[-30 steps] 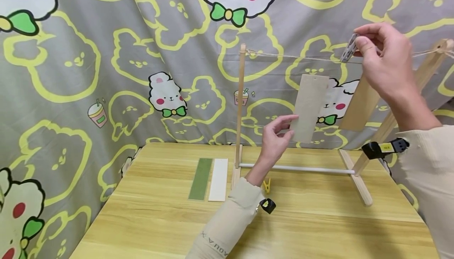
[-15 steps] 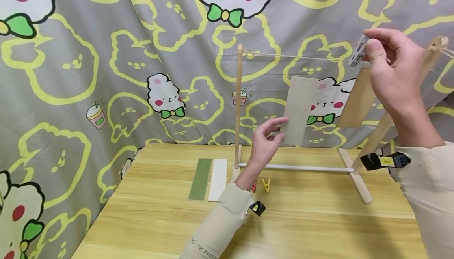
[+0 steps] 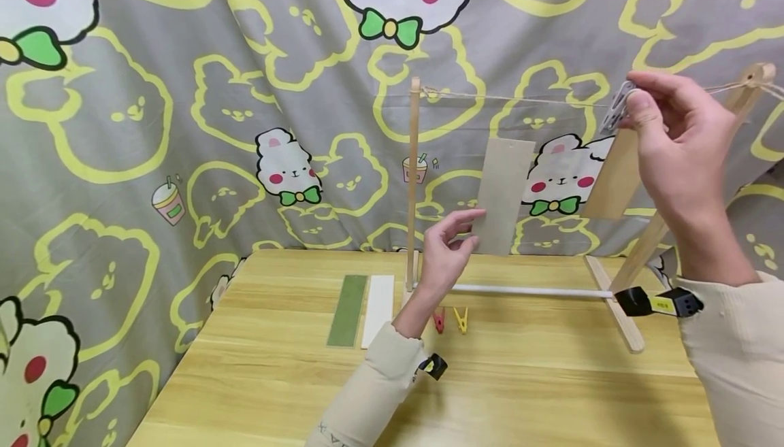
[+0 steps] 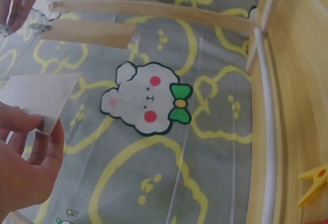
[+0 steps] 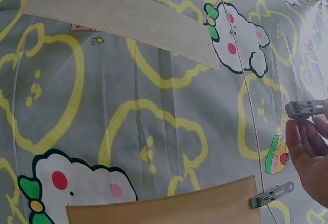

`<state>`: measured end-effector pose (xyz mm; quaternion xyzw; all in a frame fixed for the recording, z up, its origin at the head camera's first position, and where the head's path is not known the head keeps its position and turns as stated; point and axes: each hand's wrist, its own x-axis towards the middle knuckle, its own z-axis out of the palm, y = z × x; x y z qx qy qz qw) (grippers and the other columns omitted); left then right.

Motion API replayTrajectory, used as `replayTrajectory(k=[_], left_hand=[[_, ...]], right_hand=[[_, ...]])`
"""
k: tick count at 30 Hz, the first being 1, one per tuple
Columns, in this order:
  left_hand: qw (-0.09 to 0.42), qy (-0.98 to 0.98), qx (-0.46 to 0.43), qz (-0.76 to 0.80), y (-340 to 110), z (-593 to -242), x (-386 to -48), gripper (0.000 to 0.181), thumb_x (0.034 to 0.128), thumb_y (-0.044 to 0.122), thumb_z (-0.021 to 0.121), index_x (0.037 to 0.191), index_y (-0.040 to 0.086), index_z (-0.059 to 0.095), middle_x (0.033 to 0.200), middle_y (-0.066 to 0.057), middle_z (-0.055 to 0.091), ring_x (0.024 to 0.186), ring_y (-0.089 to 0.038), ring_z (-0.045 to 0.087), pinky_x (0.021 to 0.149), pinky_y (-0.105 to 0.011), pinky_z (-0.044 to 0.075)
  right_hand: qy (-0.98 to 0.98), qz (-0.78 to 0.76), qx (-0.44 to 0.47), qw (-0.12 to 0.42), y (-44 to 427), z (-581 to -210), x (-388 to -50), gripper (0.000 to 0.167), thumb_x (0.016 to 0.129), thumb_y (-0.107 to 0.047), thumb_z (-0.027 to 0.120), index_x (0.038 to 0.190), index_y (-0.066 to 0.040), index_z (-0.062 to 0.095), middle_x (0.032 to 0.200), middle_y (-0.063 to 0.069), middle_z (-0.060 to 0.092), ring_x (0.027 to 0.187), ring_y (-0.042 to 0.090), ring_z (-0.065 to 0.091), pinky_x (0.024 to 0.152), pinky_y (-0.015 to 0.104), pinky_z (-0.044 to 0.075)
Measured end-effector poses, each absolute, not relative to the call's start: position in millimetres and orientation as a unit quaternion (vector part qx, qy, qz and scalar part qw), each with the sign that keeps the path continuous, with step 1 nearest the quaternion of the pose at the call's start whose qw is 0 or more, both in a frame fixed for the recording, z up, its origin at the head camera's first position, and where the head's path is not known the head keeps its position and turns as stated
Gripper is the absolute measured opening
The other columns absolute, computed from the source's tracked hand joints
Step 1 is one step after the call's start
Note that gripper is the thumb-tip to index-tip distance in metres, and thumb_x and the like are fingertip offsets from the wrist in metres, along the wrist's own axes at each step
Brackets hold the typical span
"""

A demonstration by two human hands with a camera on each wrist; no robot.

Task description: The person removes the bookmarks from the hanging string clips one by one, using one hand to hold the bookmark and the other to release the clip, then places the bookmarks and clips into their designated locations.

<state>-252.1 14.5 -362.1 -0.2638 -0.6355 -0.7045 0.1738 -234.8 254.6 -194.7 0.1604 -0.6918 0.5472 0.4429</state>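
In the head view my left hand (image 3: 450,253) pinches a pale grey-beige card (image 3: 505,195) by its lower left edge, holding it upright below the string (image 3: 520,98). A small hole shows near the card's top. My right hand (image 3: 686,134) pinches a grey clothespin (image 3: 615,110) between thumb and fingers, close to the string. Behind that hand hangs a brown card (image 3: 612,185); the right wrist view shows a second grey clothespin (image 5: 271,195) fastening it to the string. The pale card and the held clothespin are apart.
A wooden frame with a left post (image 3: 413,188), a slanting right post (image 3: 646,250) and a white bottom rod (image 3: 527,290) carries the string. On the table lie a green card (image 3: 347,311), a white card (image 3: 378,311), a red clothespin (image 3: 439,321) and a yellow clothespin (image 3: 461,320).
My left hand has carried the pale card left and a little down. The right hand with its clothespin has shifted right and lower. The red clothespin has come into sight from behind the left arm.
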Motion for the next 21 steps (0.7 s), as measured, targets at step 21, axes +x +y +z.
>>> replayTrajectory(k=[21], left_hand=[[0.175, -0.648, -0.252, -0.697, -7.4, -370.5, -241.9, 0.042, 0.0861, -0.021, 0.065, 0.12, 0.002, 0.073, 0.122, -0.012, 0.072, 0.096, -0.027, 0.067, 0.069, -0.017, 0.053]], right_hand=[[-0.577, 0.676, 0.241, 0.391, 248.1, -228.8, -215.4, 0.033, 0.089, 0.013, 0.068, 0.123, 0.015, 0.066, 0.103, 0.013, 0.068, 0.089, 0.019, 0.068, 0.085, 0.017, 0.055]])
